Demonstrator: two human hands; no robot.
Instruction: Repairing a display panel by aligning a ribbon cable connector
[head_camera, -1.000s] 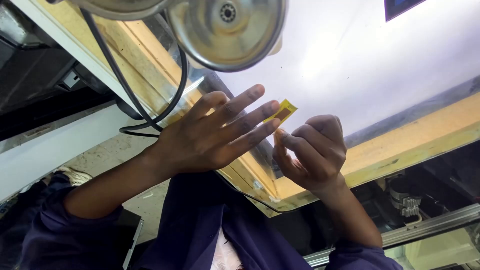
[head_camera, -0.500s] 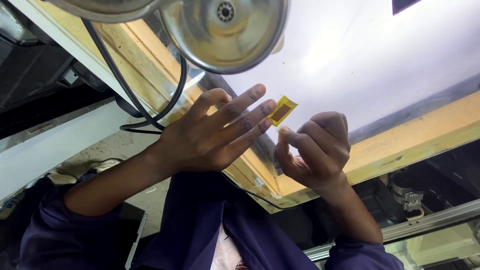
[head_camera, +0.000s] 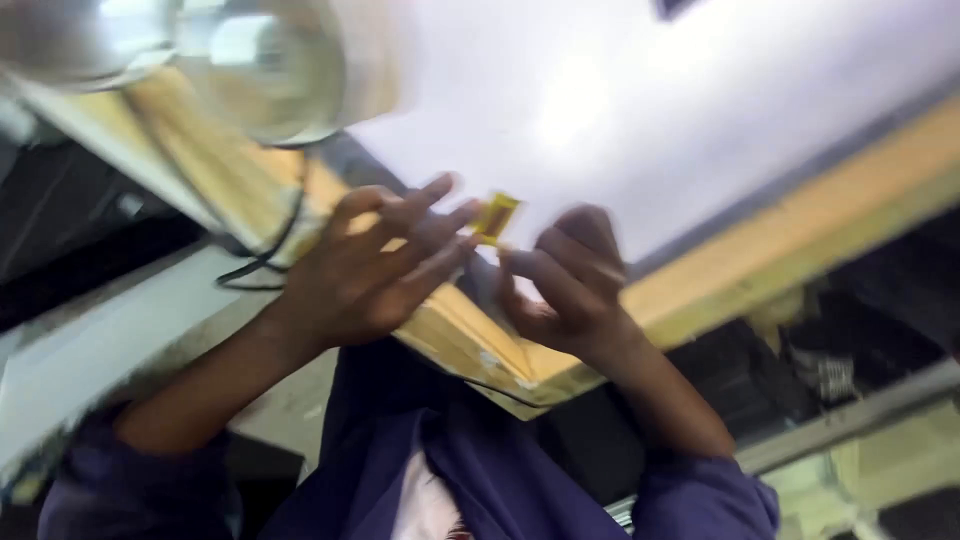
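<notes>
Surface: white table with a wooden edge.
Yellow piece: above that edge, between both hands.
Left hand: fingers spread, fingertips touching the piece.
Right hand: curled; blur hides its grip.

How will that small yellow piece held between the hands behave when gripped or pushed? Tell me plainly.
The small yellow piece looks thin and flat, so it is probably very light. It sits at the fingertips of the left hand, close to the right hand, so a light pinch likely suffices. Being flat, it should slide rather than roll. Blur hides whether it bends.
</notes>
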